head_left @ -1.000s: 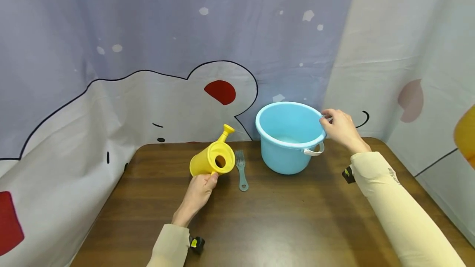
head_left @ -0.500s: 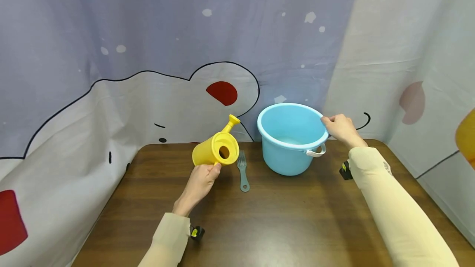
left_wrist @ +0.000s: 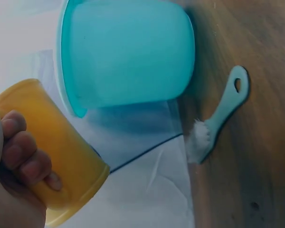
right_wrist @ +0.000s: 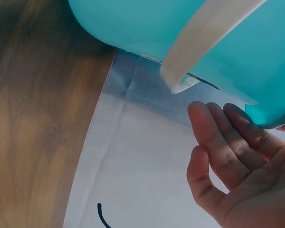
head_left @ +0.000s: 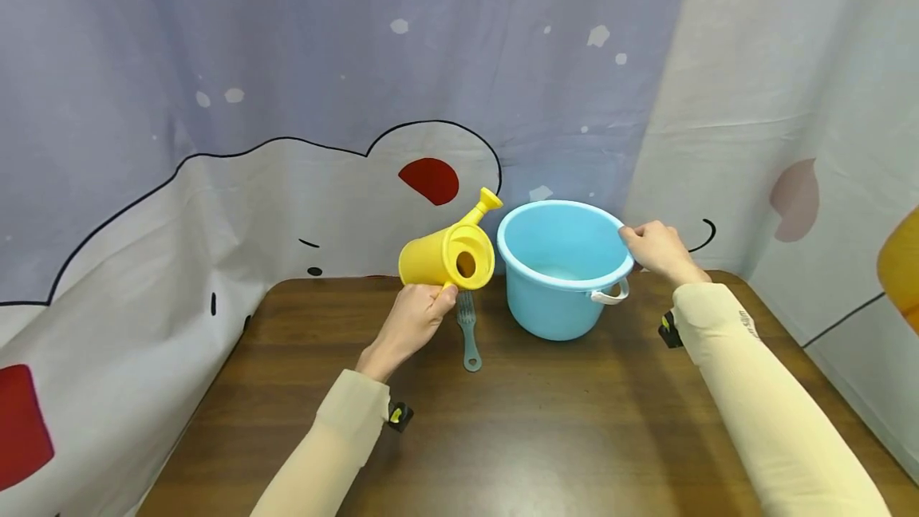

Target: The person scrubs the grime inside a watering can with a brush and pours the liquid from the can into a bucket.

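Note:
My left hand point(head_left: 416, 319) grips the handle of a yellow watering can point(head_left: 427, 258), its top opening tilted toward me and its spout pointing up to the right. In the left wrist view, curled fingers point(left_wrist: 26, 159) lie against the yellow can point(left_wrist: 69, 147). The can is raised, just left of a light blue bucket point(head_left: 553, 305) that stands upright. At the bucket's right rim, my right hand point(head_left: 660, 250) pinches the edge. The right wrist view shows its fingers point(right_wrist: 223, 147) outside the bucket wall point(right_wrist: 133, 23), below the rim; the thumb is mostly hidden.
Between can and bucket lies a small brush point(head_left: 470, 341) with a green-grey handle; its white bristles point(left_wrist: 199, 135) show in the left wrist view. A white bucket handle point(head_left: 612, 294) hangs at the front right. A printed curtain point(head_left: 323, 206) closes off the back of the wooden table point(head_left: 546, 429).
My left hand has lifted the watering can and carried it right, toward the bucket, over the brush's upper end. My right hand has closed its fingers onto the bucket's rim.

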{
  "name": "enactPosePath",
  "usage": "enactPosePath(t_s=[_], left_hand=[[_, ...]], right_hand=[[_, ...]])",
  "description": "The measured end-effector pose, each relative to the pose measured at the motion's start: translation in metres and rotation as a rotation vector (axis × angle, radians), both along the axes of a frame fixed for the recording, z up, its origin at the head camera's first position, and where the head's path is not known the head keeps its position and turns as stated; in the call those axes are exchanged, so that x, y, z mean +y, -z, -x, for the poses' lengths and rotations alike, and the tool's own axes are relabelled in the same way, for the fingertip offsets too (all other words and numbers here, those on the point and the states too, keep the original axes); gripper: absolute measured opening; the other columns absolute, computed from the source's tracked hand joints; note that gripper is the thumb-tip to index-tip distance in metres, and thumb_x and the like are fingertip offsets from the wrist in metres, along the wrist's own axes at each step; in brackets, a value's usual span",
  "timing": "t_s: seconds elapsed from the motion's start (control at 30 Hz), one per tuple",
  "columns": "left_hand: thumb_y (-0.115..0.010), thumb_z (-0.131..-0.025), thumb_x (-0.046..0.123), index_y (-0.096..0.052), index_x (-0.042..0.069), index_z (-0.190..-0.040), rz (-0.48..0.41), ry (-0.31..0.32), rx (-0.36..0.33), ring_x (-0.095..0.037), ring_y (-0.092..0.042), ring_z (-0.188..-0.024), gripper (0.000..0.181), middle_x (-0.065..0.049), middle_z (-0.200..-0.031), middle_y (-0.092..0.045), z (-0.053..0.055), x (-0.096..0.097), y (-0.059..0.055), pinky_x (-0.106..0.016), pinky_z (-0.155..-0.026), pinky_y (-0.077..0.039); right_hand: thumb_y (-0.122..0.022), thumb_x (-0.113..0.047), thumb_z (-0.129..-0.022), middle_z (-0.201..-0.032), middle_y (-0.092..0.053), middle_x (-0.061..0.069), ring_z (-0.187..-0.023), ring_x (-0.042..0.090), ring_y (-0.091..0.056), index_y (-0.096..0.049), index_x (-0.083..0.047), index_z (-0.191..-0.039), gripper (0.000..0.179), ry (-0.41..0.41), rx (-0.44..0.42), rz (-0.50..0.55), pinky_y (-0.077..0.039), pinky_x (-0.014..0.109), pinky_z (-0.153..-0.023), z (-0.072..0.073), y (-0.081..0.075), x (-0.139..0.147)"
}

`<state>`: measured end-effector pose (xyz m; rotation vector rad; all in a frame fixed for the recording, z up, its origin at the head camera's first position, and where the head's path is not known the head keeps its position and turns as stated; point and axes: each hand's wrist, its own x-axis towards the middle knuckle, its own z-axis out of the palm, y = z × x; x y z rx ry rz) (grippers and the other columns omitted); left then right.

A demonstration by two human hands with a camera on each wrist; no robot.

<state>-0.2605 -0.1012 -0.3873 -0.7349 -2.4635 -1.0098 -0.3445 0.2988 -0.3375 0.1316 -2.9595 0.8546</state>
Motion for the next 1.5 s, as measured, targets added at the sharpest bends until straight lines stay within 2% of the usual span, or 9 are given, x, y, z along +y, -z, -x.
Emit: enactPosePath(t_s=[0.2, 0.33, 0.5, 0.77, 1.07, 1.37, 1.5], left_hand=[[-0.043, -0.1, 0.03, -0.034, 0.017, -0.053, 0.031, 0.021, 0.046, -0.005, -0.022, -0.044, 0.049, 0.011, -0.05, -0.025, 0.011, 0.012, -0.013, -0.024, -0.045, -0.019], [-0.042, -0.099, 0.031, -0.035, 0.017, -0.052, 0.061, 0.028, 0.06, -0.007, -0.023, -0.044, 0.049, 0.01, -0.049, -0.026, 0.018, 0.017, -0.021, -0.024, -0.044, -0.019], [-0.04, -0.099, 0.033, -0.039, 0.016, -0.053, 0.101, 0.034, 0.063, -0.01, -0.028, -0.044, 0.049, 0.007, -0.049, -0.03, 0.027, 0.023, -0.032, -0.025, -0.045, -0.022], [-0.037, -0.097, 0.033, -0.04, 0.015, -0.054, 0.208, 0.037, 0.12, -0.013, -0.032, -0.045, 0.047, 0.004, -0.051, -0.033, 0.044, 0.033, -0.049, -0.026, -0.047, -0.024], [-0.036, -0.094, 0.031, -0.039, 0.015, -0.054, 0.336, 0.046, 0.184, -0.014, -0.036, -0.047, 0.044, 0.004, -0.051, -0.034, 0.06, 0.041, -0.066, -0.025, -0.047, -0.025], [-0.042, -0.093, 0.028, -0.039, 0.015, -0.055, 0.479, 0.046, 0.161, -0.014, -0.033, -0.048, 0.04, 0.003, -0.053, -0.03, 0.074, 0.057, -0.079, -0.025, -0.049, -0.025], [-0.044, -0.094, 0.027, -0.039, 0.015, -0.055, 0.548, 0.057, 0.192, -0.015, -0.034, -0.049, 0.04, 0.002, -0.053, -0.03, 0.08, 0.066, -0.086, -0.025, -0.051, -0.027]], right_hand=[[-0.035, -0.038, -0.103, -0.067, -0.068, 0.008, -0.081, 0.035, -0.063, -0.07, 0.004, -0.109, 0.054, -0.002, 0.006, 0.013, -0.044, 0.037, -0.068, -0.003, -0.001, -0.007], [-0.038, -0.035, -0.103, -0.067, -0.068, 0.006, -0.08, 0.034, -0.066, -0.07, 0.006, -0.107, 0.052, -0.002, 0.009, 0.023, -0.046, 0.036, -0.068, -0.006, -0.001, -0.013], [-0.039, -0.034, -0.103, -0.064, -0.066, 0.002, -0.078, 0.03, -0.064, -0.071, 0.005, -0.106, 0.05, 0.021, 0.026, 0.01, -0.044, 0.036, -0.068, -0.005, -0.002, -0.018], [-0.039, -0.034, -0.102, -0.063, -0.067, 0.004, -0.073, 0.028, -0.065, -0.072, 0.004, -0.103, 0.05, 0.025, 0.045, -0.002, -0.044, 0.037, -0.068, -0.004, -0.002, -0.021], [-0.039, -0.034, -0.103, -0.066, -0.068, 0.006, -0.076, 0.033, -0.067, -0.07, 0.006, -0.107, 0.051, 0.018, 0.042, 0.007, -0.046, 0.038, -0.069, -0.003, 0.0, -0.025], [-0.04, -0.035, -0.102, -0.065, -0.067, 0.003, -0.075, 0.028, -0.064, -0.071, 0.003, -0.108, 0.049, 0.037, 0.031, 0.003, -0.044, 0.037, -0.067, -0.004, -0.001, -0.022], [-0.039, -0.035, -0.102, -0.065, -0.067, 0.003, -0.077, 0.029, -0.063, -0.071, 0.002, -0.105, 0.05, 0.04, 0.025, -0.001, -0.043, 0.037, -0.067, -0.005, -0.003, -0.022]])
